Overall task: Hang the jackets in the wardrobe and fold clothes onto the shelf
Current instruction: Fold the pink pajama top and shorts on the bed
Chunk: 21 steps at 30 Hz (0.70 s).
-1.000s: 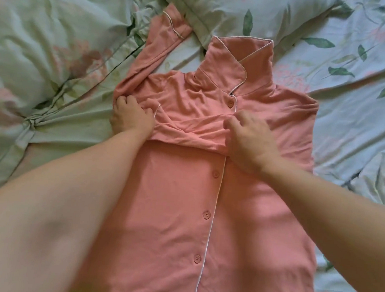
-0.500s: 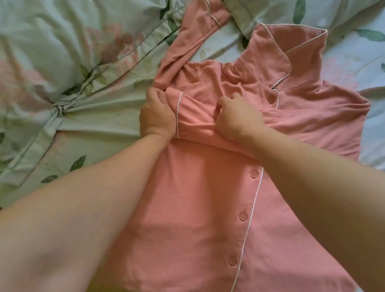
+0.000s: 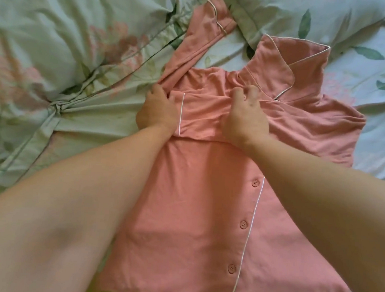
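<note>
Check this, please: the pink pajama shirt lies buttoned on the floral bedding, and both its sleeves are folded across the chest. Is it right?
Not quite. The head view shows only one sleeve of the pink pajama shirt folded across the chest; the other sleeve stretches up toward the pillow. The rest is right.

Rumpled floral bedding (leaf print), pillow

On the bed, we are counting one pink shirt. We are counting two sleeves on it, one folded sleeve and one outstretched sleeve, plus one collar and three buttons. We are seeing two hands, a left hand and a right hand, one pillow and one floral duvet.
</note>
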### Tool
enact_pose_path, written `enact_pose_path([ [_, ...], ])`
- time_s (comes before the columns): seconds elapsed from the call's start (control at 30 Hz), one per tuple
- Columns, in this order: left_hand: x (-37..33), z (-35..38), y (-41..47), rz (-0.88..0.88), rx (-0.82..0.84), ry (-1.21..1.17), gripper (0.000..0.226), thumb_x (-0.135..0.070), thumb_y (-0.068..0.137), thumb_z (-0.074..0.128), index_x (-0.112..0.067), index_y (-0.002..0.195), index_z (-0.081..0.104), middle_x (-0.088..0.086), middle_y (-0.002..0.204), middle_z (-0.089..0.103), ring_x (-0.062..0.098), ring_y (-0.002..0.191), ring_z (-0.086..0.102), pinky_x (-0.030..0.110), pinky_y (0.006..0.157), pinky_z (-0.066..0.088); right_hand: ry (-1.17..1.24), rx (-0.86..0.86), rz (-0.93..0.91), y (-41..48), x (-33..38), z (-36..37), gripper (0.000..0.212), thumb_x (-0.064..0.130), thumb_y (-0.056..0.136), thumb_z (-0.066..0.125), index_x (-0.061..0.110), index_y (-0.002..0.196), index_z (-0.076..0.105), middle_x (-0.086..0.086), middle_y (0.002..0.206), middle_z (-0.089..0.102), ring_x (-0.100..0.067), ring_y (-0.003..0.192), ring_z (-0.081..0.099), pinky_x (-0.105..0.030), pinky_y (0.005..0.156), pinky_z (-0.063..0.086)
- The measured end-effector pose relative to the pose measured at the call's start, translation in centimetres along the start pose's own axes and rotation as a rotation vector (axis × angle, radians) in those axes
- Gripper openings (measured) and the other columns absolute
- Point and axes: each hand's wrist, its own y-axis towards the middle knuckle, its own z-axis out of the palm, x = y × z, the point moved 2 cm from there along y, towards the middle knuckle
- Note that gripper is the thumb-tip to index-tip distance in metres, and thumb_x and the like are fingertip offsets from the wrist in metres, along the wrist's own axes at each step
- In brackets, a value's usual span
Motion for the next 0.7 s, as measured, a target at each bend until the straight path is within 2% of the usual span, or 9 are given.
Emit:
enact_pose_path([
  [0.07,0.4,-0.4,0.3,-0.021,-0.043,0.031,0.050,-0.047,0.097,0.057,-0.011,0.129,0.045,0.012,0.135,0.052,0.037,0.117,0.060,0.046,0.086,0.048,-0.026,-0.024,-0.088,-0.8,0.1,1.0,0.050,0.019,0.085,0.055,0.024,0.133,0.046,-0.010,0.147,0.031,-0.036,0.125,0.047,-0.048,0.089,0.051],
  [0.2,0.4,-1.2,1.9,-0.104,-0.039,0.011,0.064,-0.049,0.092,0.065,-0.009,0.135,0.039,0.014,0.139,0.048,0.040,0.121,0.057,0.046,0.094,0.047,-0.135,0.139,-0.146,-2.1,0.0,3.2,0.045,0.023,0.095,0.049,0.032,0.139,0.044,-0.009,0.150,0.031,-0.035,0.127,0.044,-0.047,0.089,0.048],
  [0.27,0.4,-1.7,2.4,-0.126,-0.057,-0.026,0.061,-0.045,0.091,0.067,-0.009,0.134,0.041,0.014,0.140,0.046,0.040,0.120,0.057,0.047,0.094,0.047,-0.136,0.132,-0.135,-2.2,-0.2,3.4,0.045,0.023,0.096,0.047,0.033,0.139,0.044,-0.008,0.152,0.030,-0.035,0.127,0.043,-0.048,0.090,0.048],
  [0.37,0.3,-2.0,1.5,0.036,-0.175,-0.003,0.047,-0.043,0.093,0.061,-0.009,0.123,0.049,0.015,0.133,0.050,0.039,0.115,0.058,0.047,0.087,0.047,-0.065,0.129,-0.122,-2.0,-0.4,2.8,0.041,0.022,0.094,0.049,0.030,0.134,0.047,-0.008,0.148,0.033,-0.035,0.125,0.046,-0.048,0.090,0.050],
  [0.43,0.6,-1.2,0.0,0.140,-0.126,0.001,0.044,-0.054,0.093,0.054,-0.013,0.108,0.054,0.013,0.120,0.057,0.037,0.106,0.059,0.045,0.080,0.046,-0.034,0.132,-0.129,-2.2,-0.5,2.6,0.037,0.027,0.094,0.050,0.028,0.131,0.050,-0.008,0.145,0.035,-0.035,0.123,0.048,-0.048,0.088,0.051],
  [0.53,1.3,0.3,-2.1,0.077,0.013,0.037,0.053,-0.065,0.089,0.051,-0.015,0.106,0.057,0.011,0.113,0.063,0.037,0.103,0.061,0.043,0.080,0.048,-0.071,0.049,-0.251,-3.5,-0.3,2.2,0.036,0.041,0.090,0.057,0.022,0.122,0.057,-0.011,0.137,0.046,-0.036,0.112,0.056,-0.046,0.079,0.053],
  [0.63,1.7,0.7,-3.5,0.092,0.004,0.017,0.038,-0.049,0.092,0.060,-0.012,0.104,0.061,0.013,0.112,0.063,0.038,0.106,0.059,0.043,0.083,0.046,-0.274,0.071,-0.404,-5.2,-0.4,2.8,0.048,0.048,0.080,0.067,0.022,0.120,0.060,-0.012,0.134,0.053,-0.034,0.108,0.058,-0.043,0.078,0.047],
  [0.7,1.7,0.4,-4.6,0.115,-0.091,-0.048,0.032,-0.042,0.094,0.060,-0.010,0.099,0.062,0.015,0.105,0.064,0.038,0.102,0.057,0.042,0.082,0.043,-0.310,0.055,-0.361,-6.1,-0.6,3.0,0.044,0.037,0.077,0.073,0.022,0.117,0.062,-0.013,0.127,0.057,-0.034,0.103,0.060,-0.041,0.075,0.045],
])
